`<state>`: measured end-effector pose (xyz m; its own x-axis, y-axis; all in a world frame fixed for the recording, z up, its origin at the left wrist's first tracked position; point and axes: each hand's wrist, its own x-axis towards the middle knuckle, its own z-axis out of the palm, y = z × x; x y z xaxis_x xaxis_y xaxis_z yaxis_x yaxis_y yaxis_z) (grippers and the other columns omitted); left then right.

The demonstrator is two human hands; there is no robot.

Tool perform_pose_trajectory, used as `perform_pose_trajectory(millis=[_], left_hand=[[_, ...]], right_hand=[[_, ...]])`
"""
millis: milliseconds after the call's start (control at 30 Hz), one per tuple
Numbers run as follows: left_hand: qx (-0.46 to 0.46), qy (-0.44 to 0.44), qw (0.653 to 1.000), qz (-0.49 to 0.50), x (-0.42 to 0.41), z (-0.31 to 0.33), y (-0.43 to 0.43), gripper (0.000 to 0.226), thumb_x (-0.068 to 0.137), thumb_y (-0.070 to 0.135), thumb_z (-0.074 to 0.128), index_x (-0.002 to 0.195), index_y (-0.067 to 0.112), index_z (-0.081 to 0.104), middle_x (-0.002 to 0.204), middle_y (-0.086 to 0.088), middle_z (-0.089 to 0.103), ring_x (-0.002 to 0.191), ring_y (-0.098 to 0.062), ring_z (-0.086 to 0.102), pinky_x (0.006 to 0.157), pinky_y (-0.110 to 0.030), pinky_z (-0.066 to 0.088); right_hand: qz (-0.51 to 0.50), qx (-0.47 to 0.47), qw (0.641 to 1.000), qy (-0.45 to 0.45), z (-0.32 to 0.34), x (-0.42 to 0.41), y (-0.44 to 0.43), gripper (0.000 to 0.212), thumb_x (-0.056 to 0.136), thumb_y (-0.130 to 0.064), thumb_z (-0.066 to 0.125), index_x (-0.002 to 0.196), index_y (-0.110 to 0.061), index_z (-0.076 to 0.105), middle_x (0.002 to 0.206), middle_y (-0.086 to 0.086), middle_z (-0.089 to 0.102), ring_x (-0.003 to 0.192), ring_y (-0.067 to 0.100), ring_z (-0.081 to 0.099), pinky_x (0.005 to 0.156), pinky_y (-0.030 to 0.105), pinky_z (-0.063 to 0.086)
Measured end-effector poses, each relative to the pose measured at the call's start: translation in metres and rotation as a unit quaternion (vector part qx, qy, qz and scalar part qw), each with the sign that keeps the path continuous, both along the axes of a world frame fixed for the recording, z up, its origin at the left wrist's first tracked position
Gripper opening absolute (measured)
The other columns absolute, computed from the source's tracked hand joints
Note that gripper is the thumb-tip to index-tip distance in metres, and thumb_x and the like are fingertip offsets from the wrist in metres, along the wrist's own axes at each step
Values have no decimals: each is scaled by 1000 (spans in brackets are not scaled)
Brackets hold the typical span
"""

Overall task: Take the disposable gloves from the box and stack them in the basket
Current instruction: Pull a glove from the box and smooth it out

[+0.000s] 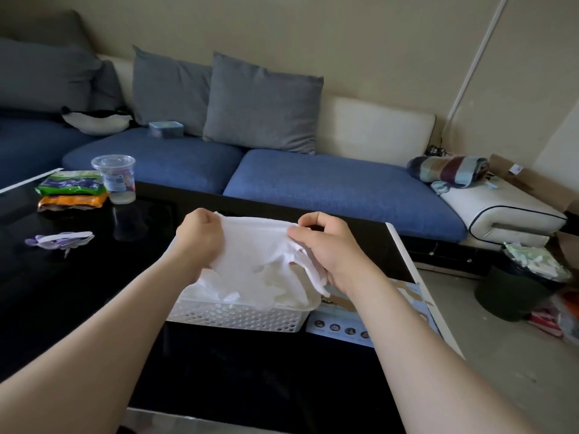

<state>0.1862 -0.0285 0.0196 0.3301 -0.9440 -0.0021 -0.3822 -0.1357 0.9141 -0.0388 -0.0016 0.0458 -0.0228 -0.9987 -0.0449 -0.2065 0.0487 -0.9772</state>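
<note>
Glove (250, 242), disposable, thin translucent white film: I am holding it stretched between both hands, above the basket (238, 317). Left hand (200, 236): fingers are curling over the upper left edge of the film and pinching it. Right hand (326, 245): thumb and forefinger are pinching the upper right edge, with loose film bunching under the palm. Basket, white and perforated, is sitting on the black table (78, 292) directly below. Crumpled white film is lying inside it, and I cannot tell where the hanging end of my glove stops and that pile begins. Box (341, 324), flat, blue and cardboard-coloured, is lying just beside the basket on my right, partly hidden by my forearm. Risks, as I am judging them: film this light is likely clinging to skin, so on release it may be trailing after one hand and landing crumpled rather than flat. A second glove may be sticking to the first in the bunch under my right palm, spoiling the stack. The hanging end may be dragging the pile askew or spilling over the near rim. Pulling the two edges apart too hard may be tearing the film.
</note>
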Motion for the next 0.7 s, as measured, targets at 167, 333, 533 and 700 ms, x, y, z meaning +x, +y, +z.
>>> perform_pose_trajectory(millis=[167, 333, 533, 700], left_hand=[[35, -209, 976, 48, 16, -7, 2, 25, 109, 25, 38, 110, 5, 53, 103, -15, 58, 81, -33, 57, 66, -41, 47], [48, -405, 911, 56, 17, -6, 8, 19, 104, 27, 52, 110, 11, 44, 89, -8, 55, 83, -35, 57, 62, -39, 39], [-69, -518, 849, -77, 13, -4, 2, 26, 95, 19, 61, 121, 21, 59, 122, -7, 58, 113, -31, 50, 80, -38, 41], [92, -481, 821, -293, -5, -16, 4, 44, 108, 48, 46, 151, 40, 39, 154, -8, 33, 145, -44, 28, 113, -57, 39]], right_hand=[[-72, -87, 987, 118, -9, 21, -13, 21, 87, -18, 77, 103, -27, 68, 105, -2, 71, 84, 14, 73, 79, 39, 65], [-81, -129, 908, 390, -27, 24, -21, 27, 92, -20, 73, 117, -29, 65, 112, -4, 63, 105, 20, 62, 90, 41, 56], [16, -208, 890, 406, -12, 25, -16, 35, 104, -20, 54, 138, -23, 65, 141, 1, 58, 135, 23, 50, 112, 46, 45], [246, -24, 841, 480, -15, 31, 2, 70, 112, -54, 31, 171, -21, 11, 178, 2, 12, 163, 24, 15, 129, 50, 24]])
